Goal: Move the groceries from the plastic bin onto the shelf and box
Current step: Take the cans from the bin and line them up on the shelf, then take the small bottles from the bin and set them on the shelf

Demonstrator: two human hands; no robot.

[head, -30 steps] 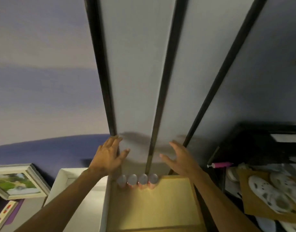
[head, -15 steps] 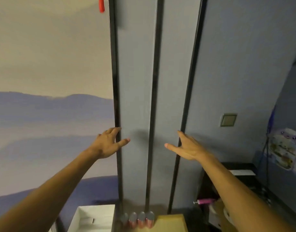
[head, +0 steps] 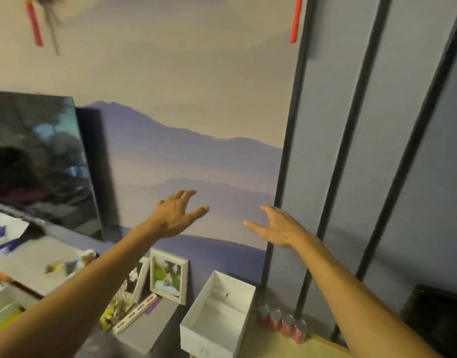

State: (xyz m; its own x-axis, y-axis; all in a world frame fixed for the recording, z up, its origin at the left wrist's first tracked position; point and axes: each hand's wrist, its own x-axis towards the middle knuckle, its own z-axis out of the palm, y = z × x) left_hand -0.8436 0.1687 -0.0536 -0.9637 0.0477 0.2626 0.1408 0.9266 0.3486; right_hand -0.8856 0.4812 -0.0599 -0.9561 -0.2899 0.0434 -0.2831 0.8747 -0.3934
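Both arms reach forward and up in front of the wall with a purple mountain mural [head: 186,151], and both hands are empty. The left hand [head: 173,217] has its fingers spread and slack, palm turned down and away, thumb pointing right; the right hand [head: 279,226] mirrors it a short way to the right, fingers loose and unclenched, thumb pointing left, grasping nothing. The two hands are apart, neither touching the wall as far as can be told. Low and to the right, a row of four small pink cans with silver tops [head: 283,323] stands side by side on the far edge of a pale yellow-tan surface [head: 274,346], just in front of a grey panel with dark vertical strips [head: 351,151]. Just left of the cans sits an open white rectangular box [head: 196,332], nothing visible inside it. Further left, a white-framed photo [head: 168,275] leans against the wall on a grey counter [head: 144,332], and a dark flat screen [head: 39,161] stands at the far left. The plastic bin is out of view.
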